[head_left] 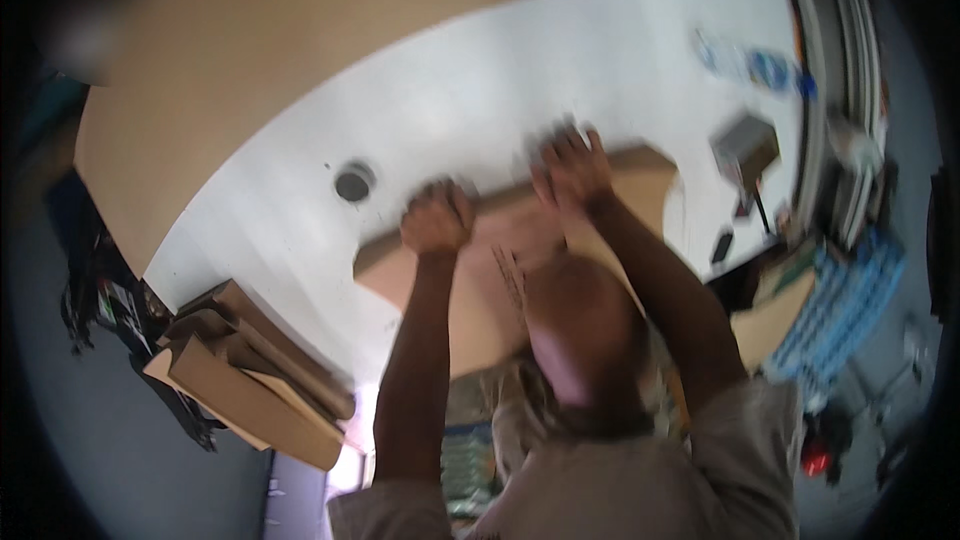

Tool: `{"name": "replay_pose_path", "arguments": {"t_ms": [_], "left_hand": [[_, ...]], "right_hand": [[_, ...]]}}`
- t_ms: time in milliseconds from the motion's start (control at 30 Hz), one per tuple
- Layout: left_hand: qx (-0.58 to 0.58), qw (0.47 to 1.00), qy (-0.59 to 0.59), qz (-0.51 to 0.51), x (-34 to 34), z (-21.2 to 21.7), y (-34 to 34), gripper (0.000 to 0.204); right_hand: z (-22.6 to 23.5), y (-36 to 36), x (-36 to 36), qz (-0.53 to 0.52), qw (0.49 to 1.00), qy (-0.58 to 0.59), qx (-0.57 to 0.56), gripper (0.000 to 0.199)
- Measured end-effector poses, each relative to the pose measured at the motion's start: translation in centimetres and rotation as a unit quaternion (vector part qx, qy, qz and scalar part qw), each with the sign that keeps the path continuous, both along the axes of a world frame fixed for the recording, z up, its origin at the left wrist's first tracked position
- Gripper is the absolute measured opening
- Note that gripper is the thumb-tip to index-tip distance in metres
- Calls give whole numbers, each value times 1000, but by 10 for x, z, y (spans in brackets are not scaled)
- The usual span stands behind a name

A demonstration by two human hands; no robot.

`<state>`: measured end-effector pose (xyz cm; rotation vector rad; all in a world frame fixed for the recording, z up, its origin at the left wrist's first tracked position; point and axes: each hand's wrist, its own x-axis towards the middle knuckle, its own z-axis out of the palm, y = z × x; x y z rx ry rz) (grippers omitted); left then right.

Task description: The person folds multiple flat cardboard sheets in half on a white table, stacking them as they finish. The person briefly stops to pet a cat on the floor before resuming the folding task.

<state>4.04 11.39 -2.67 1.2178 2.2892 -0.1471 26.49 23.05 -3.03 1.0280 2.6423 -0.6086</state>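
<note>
A brown cardboard piece point(470, 310) with dark printing lies at the near side of the white table, its far edge standing out as a darker strip. My left hand point(438, 218) is closed over that edge, left of its middle, with the fingers curled. Farther right along the same edge, my right hand point(573, 172) rests with its fingers stretched out and partly apart; motion blurs the fingertips. Between my arms, part of my own body covers the near portion of the cardboard.
A large cardboard sheet point(300, 40) spans the far left of the white table point(460, 90). A dark round object point(353, 182) sits left of my hands. At right are a plastic bottle point(755, 65) and a grey box point(745, 150). Folded cardboard point(250, 380) is stacked at near left.
</note>
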Motion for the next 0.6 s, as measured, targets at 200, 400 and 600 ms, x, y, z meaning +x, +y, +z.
{"name": "replay_pose_path", "arguments": {"t_ms": [200, 400, 600], "left_hand": [[71, 997, -13, -3, -13, -16, -6, 27], [198, 980, 4, -33, -7, -20, -16, 22], [150, 988, -22, -16, -7, -7, -13, 23]], "right_hand": [[14, 34, 1, 46, 995, -79, -31, 40], [-5, 41, 58, -22, 999, -12, 25, 43], [-3, 79, 103, 128, 983, 111, 68, 24]]}}
